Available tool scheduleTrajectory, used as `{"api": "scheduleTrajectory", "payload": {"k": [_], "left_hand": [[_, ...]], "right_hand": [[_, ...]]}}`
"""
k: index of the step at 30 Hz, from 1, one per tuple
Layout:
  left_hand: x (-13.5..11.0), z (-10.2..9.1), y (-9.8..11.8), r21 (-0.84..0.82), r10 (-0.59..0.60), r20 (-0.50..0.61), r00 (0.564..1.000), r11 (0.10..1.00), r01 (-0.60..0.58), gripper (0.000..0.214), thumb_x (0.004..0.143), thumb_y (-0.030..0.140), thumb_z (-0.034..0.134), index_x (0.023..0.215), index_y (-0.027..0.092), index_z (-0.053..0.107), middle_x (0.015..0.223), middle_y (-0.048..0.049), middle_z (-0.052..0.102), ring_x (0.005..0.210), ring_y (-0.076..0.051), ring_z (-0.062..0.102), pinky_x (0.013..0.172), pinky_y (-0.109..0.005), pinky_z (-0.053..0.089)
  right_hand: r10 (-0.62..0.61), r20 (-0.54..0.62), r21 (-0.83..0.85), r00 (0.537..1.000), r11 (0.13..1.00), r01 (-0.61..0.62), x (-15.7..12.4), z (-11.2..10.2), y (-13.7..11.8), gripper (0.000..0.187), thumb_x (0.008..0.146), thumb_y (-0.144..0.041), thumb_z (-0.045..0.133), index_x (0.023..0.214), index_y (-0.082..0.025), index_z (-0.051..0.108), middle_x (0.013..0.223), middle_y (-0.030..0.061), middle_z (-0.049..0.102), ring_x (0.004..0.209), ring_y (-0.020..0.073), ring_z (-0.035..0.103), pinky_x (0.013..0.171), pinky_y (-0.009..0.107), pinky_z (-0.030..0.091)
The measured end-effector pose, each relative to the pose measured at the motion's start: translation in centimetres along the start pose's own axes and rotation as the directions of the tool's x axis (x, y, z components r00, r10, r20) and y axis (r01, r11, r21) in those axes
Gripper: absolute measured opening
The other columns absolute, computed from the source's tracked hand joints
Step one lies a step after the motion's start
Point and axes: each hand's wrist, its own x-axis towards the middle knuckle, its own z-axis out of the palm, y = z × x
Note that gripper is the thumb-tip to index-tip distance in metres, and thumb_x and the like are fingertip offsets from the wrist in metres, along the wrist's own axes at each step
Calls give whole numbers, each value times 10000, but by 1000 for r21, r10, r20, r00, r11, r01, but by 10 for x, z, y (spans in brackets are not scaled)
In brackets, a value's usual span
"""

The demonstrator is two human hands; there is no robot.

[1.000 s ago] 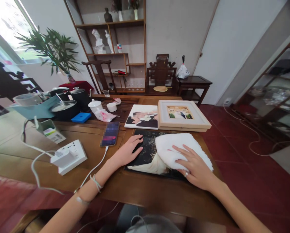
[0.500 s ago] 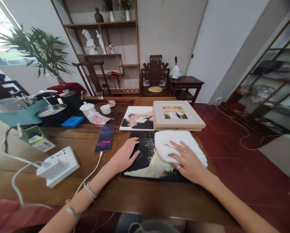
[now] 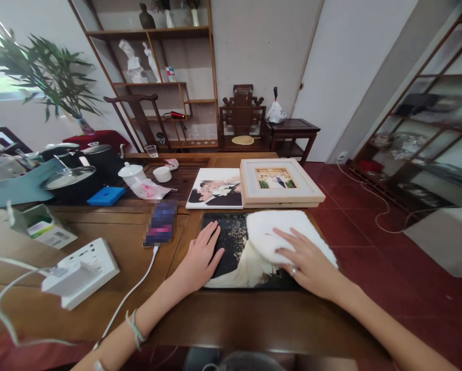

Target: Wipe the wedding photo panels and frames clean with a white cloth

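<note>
A dark photo panel [image 3: 231, 247] showing a pale gown lies flat near the front edge of the wooden table. My left hand [image 3: 203, 257] rests on its left side, palm down, with the fingers stretched out and holding nothing. A folded white towel [image 3: 267, 234] covers the panel's right part and reaches past its right side. On top of the towel my right hand [image 3: 306, 260] lies with its fingers spread, pressing it down rather than gripping. The towel and hand hide that end of the panel.
Just behind are a white-edged photo print [image 3: 215, 188] and a pale wooden picture frame [image 3: 283, 183]. To the left lie a phone [image 3: 160, 224] on a charging cable, a white power strip [image 3: 92, 268] and an opened small box [image 3: 45, 226]. Teaware [image 3: 132, 172] and pots [image 3: 70, 178] stand farther back.
The view has shifted slightly, so most things appear farther left. My left hand has turned a little, its fingers pointing more away from me. My right hand stays on the towel.
</note>
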Motion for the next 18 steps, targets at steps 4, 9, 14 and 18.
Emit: {"api": "scheduleTrajectory", "payload": {"k": [4, 9, 14, 18], "left_hand": [[-2, 8, -2, -76, -36, -93, 995, 997, 29, 479, 921, 319, 402, 1367, 146, 374, 1477, -159, 343, 1388, -254, 261, 1063, -521, 303], [0, 11, -5, -152, -76, -137, 988, 987, 55, 454, 891, 317, 468, 1315, 156, 462, 1456, -139, 389, 1369, -246, 309, 1078, -504, 301], [1, 7, -7, -146, -46, -137, 990, 989, 26, 461, 887, 326, 472, 1316, 156, 471, 1453, -140, 393, 1362, -253, 322, 1080, -502, 301], [1, 6, -7, -135, -34, -129, 991, 991, 16, 466, 894, 326, 457, 1326, 152, 459, 1458, -142, 382, 1366, -257, 313, 1076, -514, 300]], "right_hand": [[38, -74, -66, 996, 997, -43, 11, 8, 16, 292, 852, -144, 441, 1055, -198, 644, 1302, 129, 549, 1299, 272, 381, 1053, 551, 298], [-34, -60, -72, 998, 997, 30, 2, 10, -9, 316, 811, -93, 433, 1028, -188, 641, 1383, 104, 473, 1346, 292, 288, 1061, 592, 245], [-136, 13, 7, 991, 991, 136, -17, 6, -40, 303, 721, -93, 493, 939, -221, 660, 1452, 43, 384, 1368, 305, 227, 1080, 601, 188], [-120, -3, 13, 993, 993, 120, -19, 4, -30, 338, 721, -79, 489, 974, -228, 658, 1426, 54, 425, 1359, 269, 263, 1087, 560, 219]]}}
